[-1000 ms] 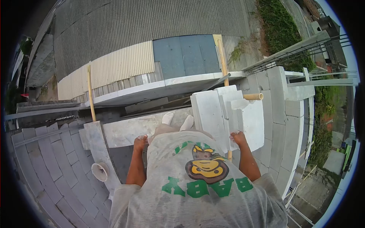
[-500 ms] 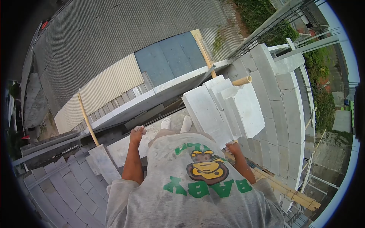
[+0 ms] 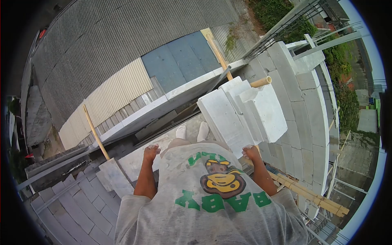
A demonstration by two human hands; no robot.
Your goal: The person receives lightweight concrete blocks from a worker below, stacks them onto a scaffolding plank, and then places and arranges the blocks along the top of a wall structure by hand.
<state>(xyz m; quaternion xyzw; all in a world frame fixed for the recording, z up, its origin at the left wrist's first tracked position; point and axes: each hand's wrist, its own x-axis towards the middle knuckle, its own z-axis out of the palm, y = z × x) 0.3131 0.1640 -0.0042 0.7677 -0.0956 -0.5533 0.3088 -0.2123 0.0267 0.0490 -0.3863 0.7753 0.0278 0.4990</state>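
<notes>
My left hand (image 3: 151,152) hangs beside my body with the fingers curled in and whitish dust on them; nothing shows in it. Also curled, my right hand (image 3: 251,152) is at the near lower corner of a stack of white lightweight concrete blocks (image 3: 224,118). Whether its fingers touch the block is hard to tell, and I see nothing held in it. Another pale block (image 3: 267,116) with a broken edge lies on top of the stack. Both my feet (image 3: 181,131), in whitish coverings, stand on a pale dusty plank or slab (image 3: 163,141).
Block walls rise on the right (image 3: 304,134) and lower left (image 3: 77,200). Bamboo poles (image 3: 96,132) stand upright at the left and behind the stack; bamboo lengths (image 3: 310,194) lie at right. A dark gap (image 3: 151,130) runs before my feet, with a corrugated roof (image 3: 134,36) beyond.
The view has shifted slightly. My left hand has moved a little right and down in the view, my right hand slightly up. The blocks stay in place.
</notes>
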